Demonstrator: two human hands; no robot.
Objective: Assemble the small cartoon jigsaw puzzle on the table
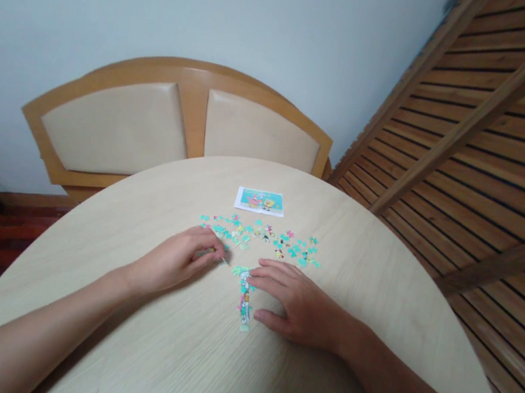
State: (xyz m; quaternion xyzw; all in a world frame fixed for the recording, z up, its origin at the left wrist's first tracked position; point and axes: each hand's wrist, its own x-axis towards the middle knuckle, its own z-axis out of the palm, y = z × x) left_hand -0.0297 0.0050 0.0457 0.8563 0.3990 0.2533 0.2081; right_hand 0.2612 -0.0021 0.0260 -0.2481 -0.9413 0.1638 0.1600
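A person is seated at a round, pale wooden table (376, 298) and is working on a small jigsaw puzzle. The left hand (175, 259) is resting on the tabletop with its fingers curled together, apparently pinching a single small piece at the fingertips, though the piece itself is largely hidden. The right hand (297, 301) is lying flat with fingers spread and holding nothing; its fingertips are pressing on the joined strip of pieces (244, 298), which is running near-to-far between the two hands. The loose pieces (263, 236), mostly turquoise with spots of pink and yellow, are lying scattered in a band just beyond both hands. Farther still, a reference picture (260, 201) is lying flat, showing cartoon figures on a turquoise ground.

Judged from this arrangement, the step in hand is fitting one piece to the strip's far end; the next move is calling for aligning tabs with the steadied strip.

Any writing on the picture is too small to read. A padded wooden bench back (179, 121) is standing behind the table.
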